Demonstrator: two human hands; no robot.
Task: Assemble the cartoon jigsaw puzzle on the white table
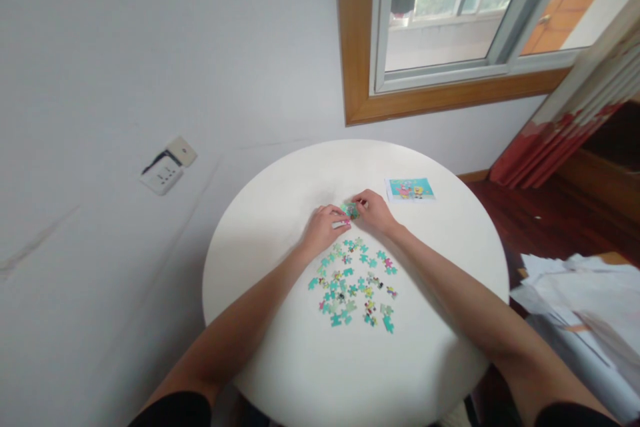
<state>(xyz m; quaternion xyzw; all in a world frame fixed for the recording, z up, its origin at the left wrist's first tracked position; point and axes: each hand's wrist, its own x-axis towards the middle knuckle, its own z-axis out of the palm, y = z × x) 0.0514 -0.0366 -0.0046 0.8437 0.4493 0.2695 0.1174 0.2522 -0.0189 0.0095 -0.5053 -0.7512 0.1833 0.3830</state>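
Observation:
My left hand [321, 229] is closed, with a pink jigsaw puzzle piece [347, 221] between its thumb and fingers. Beyond it, a small patch of joined green puzzle pieces [350, 209] lies between my two hands. The fingers of my right hand [376, 212] are curled and pinch at the right edge of that patch; the exact piece there is partly hidden by the fingertips. Many loose puzzle pieces [349, 271], mostly turquoise and green with some yellow and pink, are spread over the table nearer to me.
A round white table [250, 240] stands against the wall. On its far right lies a picture card [411, 189] with cartoon figures. Papers [585, 293] are piled to the right of the table. A window [450, 13] and a curtain [545, 140] are behind.

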